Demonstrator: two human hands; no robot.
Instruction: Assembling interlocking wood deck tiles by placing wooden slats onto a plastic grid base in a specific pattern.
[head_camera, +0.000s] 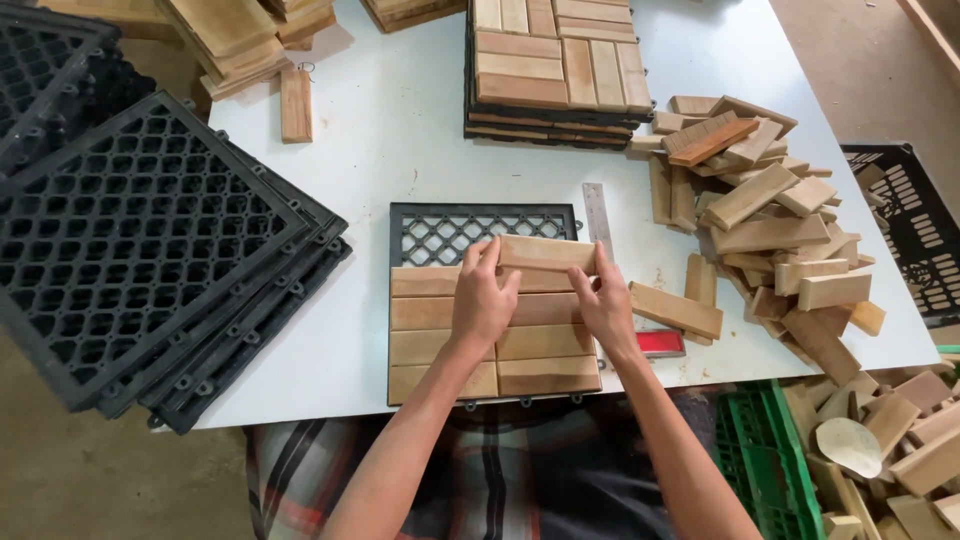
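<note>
My left hand (483, 300) and right hand (604, 300) cover parts of the wooden slats (495, 345) beneath. The black grid stack (140, 240) and the black crate (915, 215) run off the picture's edges.

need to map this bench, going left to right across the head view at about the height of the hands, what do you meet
stack of black plastic grids → left hand → wooden slat held by both hands → right hand → loose slat lying on the table → pile of wooden slats → black crate at the table's edge
</note>
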